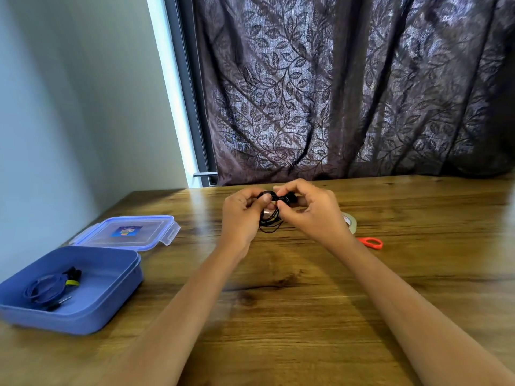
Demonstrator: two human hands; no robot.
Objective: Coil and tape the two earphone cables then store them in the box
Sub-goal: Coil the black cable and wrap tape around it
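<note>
Forearms [195, 302] forward, left hand [242, 215], right hand [313, 214] around black cable [269, 226].

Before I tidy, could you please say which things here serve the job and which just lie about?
Job: black earphone cable, pinched by left hand and right hand; blue earphone cable in the box; lid; tape roll; orange handle, probably scissors.
Background only: curtain.

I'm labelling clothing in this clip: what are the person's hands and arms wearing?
Nothing visible: the left hand and right hand have no gloves, rings or watch, and the left forearm and right forearm show no sleeve.
</note>
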